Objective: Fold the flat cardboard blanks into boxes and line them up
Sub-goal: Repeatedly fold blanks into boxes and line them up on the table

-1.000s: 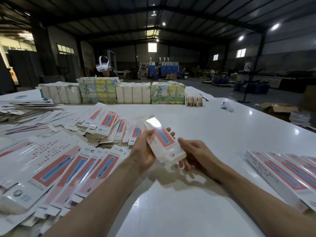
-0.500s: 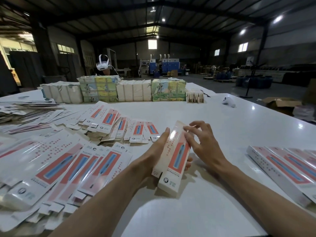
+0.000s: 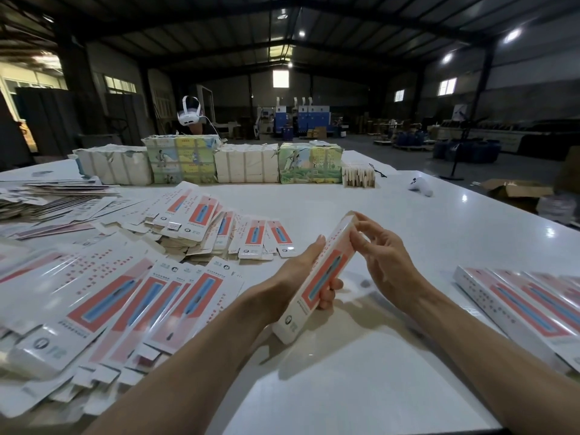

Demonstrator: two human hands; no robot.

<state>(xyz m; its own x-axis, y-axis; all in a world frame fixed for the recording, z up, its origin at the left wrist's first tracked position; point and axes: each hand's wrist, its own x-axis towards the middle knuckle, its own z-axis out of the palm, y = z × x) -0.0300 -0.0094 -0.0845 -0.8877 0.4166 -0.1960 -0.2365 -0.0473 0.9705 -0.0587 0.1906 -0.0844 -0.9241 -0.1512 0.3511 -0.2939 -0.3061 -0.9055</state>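
Note:
A long white box with a red and blue panel [image 3: 323, 274] is tilted above the white table [image 3: 392, 221], its near end low and its far end raised. My left hand [image 3: 298, 277] grips its middle from the left, thumb along the left face and fingertips showing under the right side. My right hand [image 3: 381, 255] has its fingertips on the box's far top end. Flat blanks [image 3: 131, 296] with the same print lie heaped at the left. A row of folded boxes [image 3: 527, 309] lies side by side at the right.
Bundles of wrapped packs [image 3: 244, 163] line the far part of the table, with a person wearing a white headset [image 3: 189, 116] behind them. A white controller [image 3: 422, 186] lies at the far right. More blanks [image 3: 216, 227] spread across the middle left. An open carton [image 3: 514, 189] sits past the right edge.
The box has swung from lying flat across my hands to standing on end and tilted. My right hand has moved from its near end up to its far top end.

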